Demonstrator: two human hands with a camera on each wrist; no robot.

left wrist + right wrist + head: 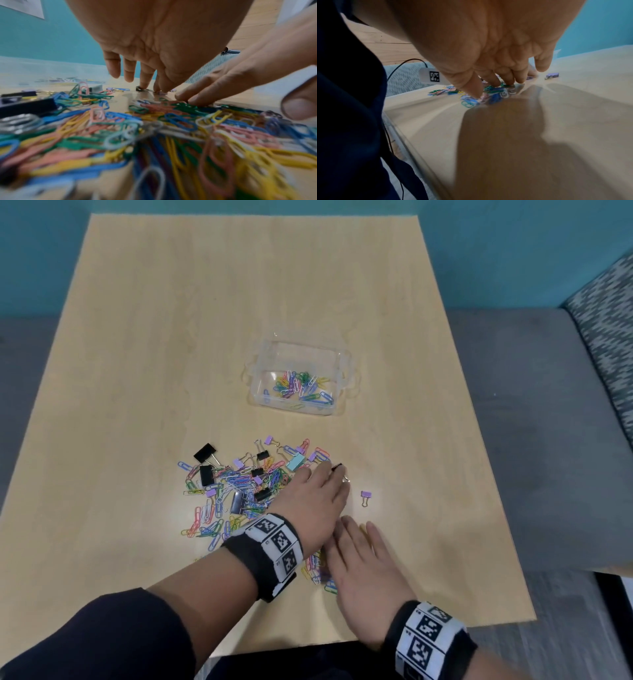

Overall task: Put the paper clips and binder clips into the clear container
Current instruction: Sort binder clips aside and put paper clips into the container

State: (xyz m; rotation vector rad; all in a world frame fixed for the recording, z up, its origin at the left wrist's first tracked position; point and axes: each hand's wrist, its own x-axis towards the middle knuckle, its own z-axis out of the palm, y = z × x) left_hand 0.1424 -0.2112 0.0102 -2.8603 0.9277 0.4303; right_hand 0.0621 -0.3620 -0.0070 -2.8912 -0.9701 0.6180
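Head view, surface: light wood-grain table (137, 354) against a teal wall; grey floor and a patterned seat at right.
Head view, container: clear container (298, 378) stands mid-table, long axis across the table, open side up, a few coloured paper clips lying flat inside.
Head view, pile: paper clips (219, 508) and binder clips (206, 475) scattered near the front edge, pointing every way; one lilac binder clip (365, 497) lies apart to the right, handles toward the viewer.
Head view, hands: left hand (313, 501) reaches across the pile, fingertips at a small black binder clip (337, 466); right hand (363, 573) lies flat, fingers straight, over more clips. Marker bands on both wrists.
Left wrist view: left hand (154, 44) with fingers pointing down and slightly spread, two fingertips touching a small clip on the table; whether it is pinched cannot be told. Blurred clips fill the foreground.
Right wrist view: right hand (496, 54) with fingers extended, tips pressing coloured clips onto the table; dark sleeve (347, 108) blocks the left.
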